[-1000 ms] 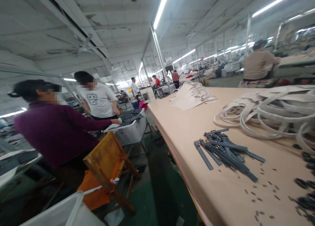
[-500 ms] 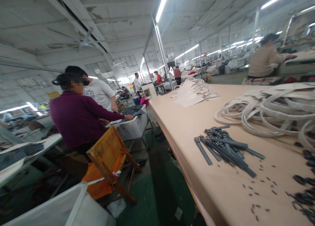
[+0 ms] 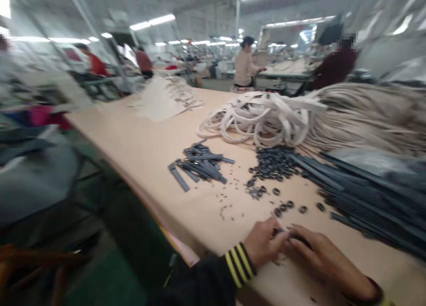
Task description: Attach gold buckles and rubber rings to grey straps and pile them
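Our left hand (image 3: 264, 244) and right hand (image 3: 319, 257) meet on the tan table (image 3: 140, 137); fingers pinch, seemingly, a small dark ring (image 3: 294, 237); loose rings (image 3: 282, 206) nearby.

The table (image 3: 133, 137) was pale peach. The short straps (image 3: 199, 164) at its middle were slate grey, the rings (image 3: 273, 164) at three o'clock of them black. The looped bands (image 3: 259, 119) at twelve o'clock were cream. The cuff (image 3: 238, 264) at six o'clock was black with yellow stripes. The floor (image 3: 109, 275) was dark green.
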### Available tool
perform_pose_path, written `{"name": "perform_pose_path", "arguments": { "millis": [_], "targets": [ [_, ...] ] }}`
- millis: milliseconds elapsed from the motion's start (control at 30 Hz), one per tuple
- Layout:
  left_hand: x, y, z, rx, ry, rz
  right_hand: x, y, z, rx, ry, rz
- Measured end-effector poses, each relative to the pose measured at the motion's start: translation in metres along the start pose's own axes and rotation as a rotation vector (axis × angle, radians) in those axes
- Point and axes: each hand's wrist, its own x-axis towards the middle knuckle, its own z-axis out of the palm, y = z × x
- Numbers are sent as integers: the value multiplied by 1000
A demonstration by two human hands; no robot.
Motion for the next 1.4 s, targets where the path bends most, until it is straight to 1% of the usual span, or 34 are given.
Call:
{"name": "perform_pose_path", "arguments": {
  "millis": [33,133,233,333,400,600,767,800,867,967,1033,1100,1233,1300,1400],
  "targets": [
    [3,-1,-2,-62,-58,-1,-4,1,-2,-26,-22,30],
    [12,-4,-9,-162,-178,-21,-1,-1,-4,-62,32,108],
    [14,-2,-12,-194,-249,-81,3,-7,-3,-79,63,133],
    [15,2,-14,-213,-288,-155,2,-8,-3,-98,68,117],
    [16,4,-15,-221,-283,-174,2,-6,-4,-109,71,97],
    [19,6,-16,-263,-176,-150,10,-3,-7,-73,54,59],
    [18,5,-18,-283,-178,-145,6,3,-17,16,-15,103],
    [18,5,-18,-284,-184,-147,3,5,-20,26,-41,122],
    [18,6,-19,-279,-192,-153,-2,9,-25,88,-133,173],
    [18,8,-19,-271,-196,-160,-4,12,-26,282,-278,248],
    [18,9,-18,-264,-201,-168,-2,11,-23,376,-309,273],
    [18,9,-18,-246,-200,-165,2,8,-18,395,-308,261],
    [18,8,-19,-215,-162,-130,9,3,-12,362,-289,178],
    [17,6,-19,-207,-141,-112,10,3,-12,311,-279,128],
    [16,4,-19,-181,-110,-87,11,5,-12,202,-215,31]
  ]
}}
